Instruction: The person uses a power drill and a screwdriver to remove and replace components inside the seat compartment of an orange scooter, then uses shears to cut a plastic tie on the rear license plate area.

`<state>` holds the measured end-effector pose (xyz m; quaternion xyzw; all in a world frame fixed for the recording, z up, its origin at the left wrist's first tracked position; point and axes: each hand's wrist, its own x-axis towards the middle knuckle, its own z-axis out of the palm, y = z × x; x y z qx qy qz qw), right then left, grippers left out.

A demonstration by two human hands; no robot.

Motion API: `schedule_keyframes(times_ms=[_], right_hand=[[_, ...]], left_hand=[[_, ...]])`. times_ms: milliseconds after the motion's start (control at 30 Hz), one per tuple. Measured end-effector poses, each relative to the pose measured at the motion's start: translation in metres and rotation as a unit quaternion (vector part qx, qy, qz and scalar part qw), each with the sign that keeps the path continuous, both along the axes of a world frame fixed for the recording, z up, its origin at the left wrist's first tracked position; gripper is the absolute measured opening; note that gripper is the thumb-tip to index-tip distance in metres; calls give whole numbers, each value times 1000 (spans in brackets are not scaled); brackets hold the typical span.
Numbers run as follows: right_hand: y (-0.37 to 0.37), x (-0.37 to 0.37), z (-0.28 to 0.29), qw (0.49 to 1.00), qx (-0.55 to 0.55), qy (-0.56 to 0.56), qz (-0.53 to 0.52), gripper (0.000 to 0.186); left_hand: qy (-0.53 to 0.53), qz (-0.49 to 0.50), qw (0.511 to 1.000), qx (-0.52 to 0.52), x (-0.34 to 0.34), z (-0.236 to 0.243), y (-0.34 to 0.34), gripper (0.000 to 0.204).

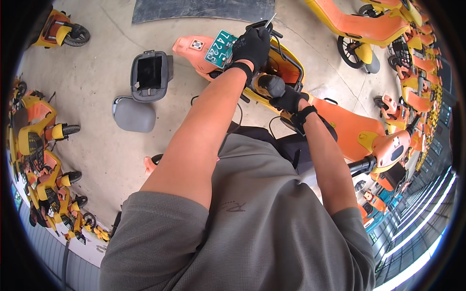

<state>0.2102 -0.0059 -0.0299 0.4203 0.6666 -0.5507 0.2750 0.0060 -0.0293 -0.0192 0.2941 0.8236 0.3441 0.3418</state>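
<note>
The person's left hand [251, 48], in a black glove, was over the rear of an orange and yellow scooter [347, 123], just beside its green plate [219, 49]. Its fingers were bent, and a thin metal rod [271, 20] stuck out beyond them; whether they gripped it could not be told. The right hand [289, 100], also gloved in black, had its fingers closed around a power drill [270, 86], which was at the near edge of the scooter's open compartment [290, 72], its rounded grey end toward the person. The scooter stood across the space before the person, tail to the left and handlebar end to the right. On the floor [109, 160] to the left lay a dark frame [167, 77] and, just below it, a grey padded lid [135, 115]. A dark mat [204, 9] lay farther off, and more scooters [36, 126] stood along both sides.
</note>
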Motion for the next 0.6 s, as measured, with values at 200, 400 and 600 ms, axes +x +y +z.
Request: schedule_keyframes(times_ms=[200, 400, 600], right_hand=[[1, 4, -6, 999, 24, 17, 24, 25], [1, 3, -1, 1000, 13, 12, 16, 25], [3, 7, -5, 999, -13, -11, 38, 39]], left_hand=[[-1, -3, 1000, 1, 0, 1, 0, 46], [1, 1, 1000, 6, 1, 0, 0, 46], [13, 0, 1000, 15, 1, -2, 1, 46]])
